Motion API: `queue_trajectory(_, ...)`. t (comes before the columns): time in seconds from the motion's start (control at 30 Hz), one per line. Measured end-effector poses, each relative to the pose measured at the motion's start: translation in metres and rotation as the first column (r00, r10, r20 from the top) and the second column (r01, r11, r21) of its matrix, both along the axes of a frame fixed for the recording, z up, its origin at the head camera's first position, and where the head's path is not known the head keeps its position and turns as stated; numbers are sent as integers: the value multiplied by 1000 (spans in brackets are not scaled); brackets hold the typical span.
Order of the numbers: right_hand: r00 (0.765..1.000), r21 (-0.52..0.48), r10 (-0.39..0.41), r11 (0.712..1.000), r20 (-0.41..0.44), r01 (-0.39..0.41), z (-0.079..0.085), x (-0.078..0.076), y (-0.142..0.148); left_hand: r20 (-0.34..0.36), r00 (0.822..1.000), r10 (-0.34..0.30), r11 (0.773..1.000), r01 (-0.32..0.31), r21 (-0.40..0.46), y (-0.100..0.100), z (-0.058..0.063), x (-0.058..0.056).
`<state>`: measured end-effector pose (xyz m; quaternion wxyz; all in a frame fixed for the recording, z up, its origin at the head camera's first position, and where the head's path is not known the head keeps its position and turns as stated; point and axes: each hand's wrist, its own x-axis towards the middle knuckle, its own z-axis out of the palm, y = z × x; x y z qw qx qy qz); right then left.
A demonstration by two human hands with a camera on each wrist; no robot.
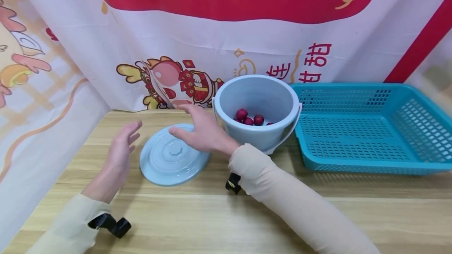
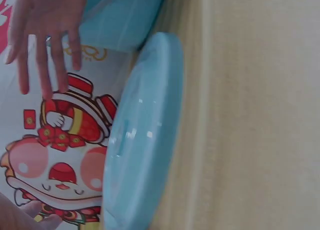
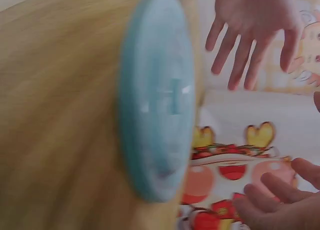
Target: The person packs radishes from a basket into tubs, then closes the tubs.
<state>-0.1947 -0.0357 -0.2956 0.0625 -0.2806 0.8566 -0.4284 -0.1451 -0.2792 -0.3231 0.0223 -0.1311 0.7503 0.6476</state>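
A round light-blue lid point(image 1: 169, 169) with a small handle on top lies flat on the wooden table. My left hand point(image 1: 120, 150) is raised just left of the lid, fingers extended and holding nothing. Above the lid's right side hovers my right hand point(image 1: 205, 128), its fingers spread and apart from the lid. The left wrist view shows the lid point(image 2: 145, 125) edge-on, with the right hand point(image 2: 52, 30) beyond it. Behind and right of my right hand stands a light-blue bucket point(image 1: 257, 89) with several dark red round fruits point(image 1: 258, 120) inside.
A teal plastic basket point(image 1: 346, 166) stands right of the bucket, its visible bottom bare. The bucket's white handle point(image 1: 287, 136) hangs down at its side. A printed cloth point(image 1: 169, 34) hangs behind the table point(image 1: 197, 222), and another covers the left side.
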Motion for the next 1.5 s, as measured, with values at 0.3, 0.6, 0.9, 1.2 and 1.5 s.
queue_trajectory(0.3,973,168,-109,983,203,75,-30,-1,-6,142,990,15,998,-7,-55,-7,-14,7)
queue_trajectory(0.6,970,260,-68,966,235,5,-43,3,-12,125,992,30,997,-21,-74,-2,-16,7)
queue_trajectory(0.9,972,407,-75,913,222,-23,-44,-1,-16,115,993,12,998,-5,-64,2,-14,6)
queue_trajectory(1.2,961,443,-108,896,255,-17,-43,-3,-13,79,996,47,999,-47,6,7,-10,4)
queue_trajectory(1.5,973,502,-112,865,201,-4,-52,-2,-20,175,985,0,962,48,-269,5,-14,2)
